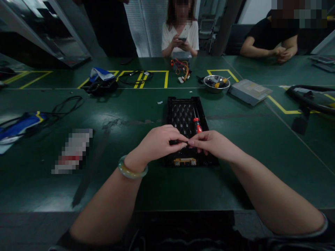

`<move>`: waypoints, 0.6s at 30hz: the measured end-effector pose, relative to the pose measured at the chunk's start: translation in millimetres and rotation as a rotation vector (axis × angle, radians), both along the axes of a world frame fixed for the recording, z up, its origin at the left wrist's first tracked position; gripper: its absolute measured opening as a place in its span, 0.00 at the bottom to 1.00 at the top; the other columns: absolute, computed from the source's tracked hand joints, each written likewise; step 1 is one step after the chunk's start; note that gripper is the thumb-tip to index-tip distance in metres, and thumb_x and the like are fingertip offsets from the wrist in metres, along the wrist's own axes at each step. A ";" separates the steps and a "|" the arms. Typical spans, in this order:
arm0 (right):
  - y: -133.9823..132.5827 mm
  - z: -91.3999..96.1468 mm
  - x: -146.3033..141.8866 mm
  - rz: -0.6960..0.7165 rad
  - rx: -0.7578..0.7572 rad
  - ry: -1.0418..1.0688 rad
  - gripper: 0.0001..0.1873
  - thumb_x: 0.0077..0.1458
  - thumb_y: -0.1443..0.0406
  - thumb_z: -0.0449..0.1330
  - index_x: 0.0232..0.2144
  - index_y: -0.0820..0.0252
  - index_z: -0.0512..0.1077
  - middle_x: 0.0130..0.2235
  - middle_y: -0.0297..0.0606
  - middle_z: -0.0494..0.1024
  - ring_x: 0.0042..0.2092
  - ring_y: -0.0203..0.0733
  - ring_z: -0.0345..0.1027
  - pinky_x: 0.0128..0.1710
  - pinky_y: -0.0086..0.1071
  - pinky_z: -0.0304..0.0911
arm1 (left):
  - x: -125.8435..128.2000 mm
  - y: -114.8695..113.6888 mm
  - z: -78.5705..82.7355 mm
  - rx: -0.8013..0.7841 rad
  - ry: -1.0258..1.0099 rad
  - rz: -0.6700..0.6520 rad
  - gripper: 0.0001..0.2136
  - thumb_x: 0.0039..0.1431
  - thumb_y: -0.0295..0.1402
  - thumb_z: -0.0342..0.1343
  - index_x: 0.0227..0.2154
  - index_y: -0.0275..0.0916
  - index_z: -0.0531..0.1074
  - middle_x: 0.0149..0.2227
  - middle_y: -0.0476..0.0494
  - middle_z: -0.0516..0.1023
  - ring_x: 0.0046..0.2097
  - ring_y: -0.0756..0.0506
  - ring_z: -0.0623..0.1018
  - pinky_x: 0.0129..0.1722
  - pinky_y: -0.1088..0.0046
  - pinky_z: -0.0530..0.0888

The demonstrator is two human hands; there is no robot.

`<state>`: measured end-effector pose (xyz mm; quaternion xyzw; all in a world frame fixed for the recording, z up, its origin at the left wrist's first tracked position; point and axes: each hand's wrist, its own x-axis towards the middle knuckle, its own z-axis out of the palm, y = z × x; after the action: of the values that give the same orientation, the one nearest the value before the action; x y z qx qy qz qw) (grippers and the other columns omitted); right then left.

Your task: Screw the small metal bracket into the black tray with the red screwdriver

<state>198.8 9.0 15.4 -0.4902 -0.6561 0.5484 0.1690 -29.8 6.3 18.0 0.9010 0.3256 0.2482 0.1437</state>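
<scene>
My left hand and my right hand meet fingertip to fingertip over a black plastic tray-like case. Each is closed in a pinch; whatever lies between the fingertips is too small to make out. Inside the case, a screwdriver with a red and black handle lies along the right side, its shaft pointing away from me. The near end of the case carries an orange-brown connector board. A green bangle circles my left wrist.
Beyond the case stand a metal bowl of tools, a grey metal box and coloured wires. Blue-and-black items and cables lie left. People are across the green table.
</scene>
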 end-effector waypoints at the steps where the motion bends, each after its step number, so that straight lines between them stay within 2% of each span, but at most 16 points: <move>1: -1.0 1.1 -0.5 0.007 0.039 -0.050 0.21 0.51 0.47 0.62 0.33 0.58 0.79 0.29 0.34 0.78 0.24 0.29 0.62 0.23 0.27 0.55 | -2.5 0.6 1.8 -0.023 0.034 -0.008 0.09 0.62 0.36 0.56 0.41 0.44 0.79 0.36 0.47 0.80 0.40 0.47 0.76 0.42 0.70 0.71; 4: -2.5 3.0 -0.3 -0.001 0.204 -0.160 0.19 0.54 0.48 0.60 0.34 0.55 0.80 0.32 0.34 0.80 0.29 0.34 0.68 0.31 0.31 0.60 | -9.7 2.9 4.2 -0.076 0.140 -0.073 0.08 0.61 0.36 0.57 0.40 0.45 0.80 0.36 0.48 0.80 0.40 0.47 0.76 0.43 0.70 0.70; 7: -0.9 3.0 2.8 -0.077 0.442 -0.299 0.17 0.57 0.51 0.58 0.36 0.53 0.80 0.37 0.35 0.81 0.37 0.40 0.72 0.39 0.35 0.62 | -14.9 3.0 4.6 -0.120 0.241 -0.137 0.07 0.60 0.35 0.59 0.39 0.46 0.80 0.37 0.49 0.79 0.41 0.47 0.76 0.45 0.70 0.69; 11: 3.4 0.8 8.9 -0.149 0.753 -0.489 0.14 0.61 0.56 0.56 0.38 0.55 0.79 0.42 0.39 0.79 0.41 0.43 0.72 0.42 0.38 0.63 | -18.7 -1.9 6.3 -0.119 0.337 -0.097 0.07 0.59 0.35 0.59 0.37 0.47 0.81 0.38 0.49 0.78 0.41 0.47 0.75 0.43 0.69 0.68; 14: 5.4 -2.5 11.5 -0.155 0.843 -0.580 0.14 0.61 0.58 0.55 0.41 0.55 0.78 0.42 0.40 0.77 0.41 0.44 0.71 0.40 0.39 0.64 | -20.2 -5.9 7.2 -0.106 0.377 -0.052 0.06 0.58 0.36 0.60 0.36 0.47 0.81 0.38 0.48 0.77 0.40 0.46 0.74 0.43 0.69 0.68; 18: 5.9 -6.6 11.6 -0.115 0.877 -0.637 0.14 0.60 0.58 0.57 0.42 0.55 0.78 0.43 0.40 0.75 0.41 0.44 0.70 0.41 0.39 0.65 | -20.2 -8.1 5.7 -0.107 0.403 -0.039 0.06 0.57 0.36 0.61 0.36 0.47 0.81 0.37 0.48 0.77 0.40 0.46 0.74 0.42 0.68 0.67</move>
<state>210.5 15.0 8.8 -0.5507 -0.8142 0.0375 0.1801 -50.0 -1.8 23.7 0.9297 0.3428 0.0423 0.1278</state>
